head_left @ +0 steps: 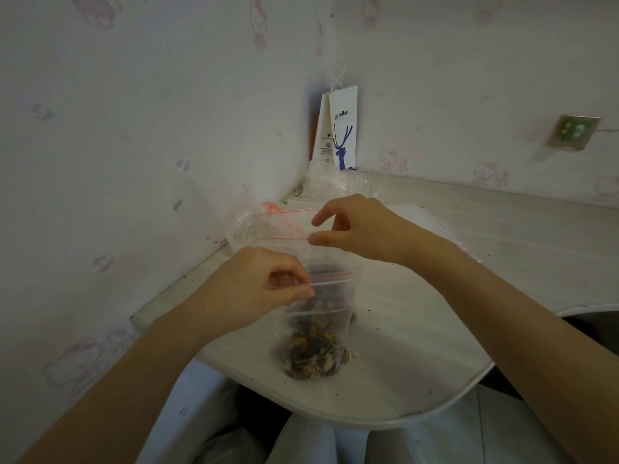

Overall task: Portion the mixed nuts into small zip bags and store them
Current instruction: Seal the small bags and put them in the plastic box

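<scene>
Pale curved tabletop [418,329], wallpapered corner: your left hand [264,289] pinches the zip strip of the small clear zip bag [321,329] of mixed nuts [315,356] standing near its front edge. Your right hand [361,229] is apart, behind it; whether it grips the empty red-lined bags [284,226] is unclear.

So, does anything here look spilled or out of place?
Mostly tidy. Small dark crumbs are scattered on the table around the bag of nuts, as if some spilled. The wall socket sits tilted, though the wide lens may cause that.
</scene>
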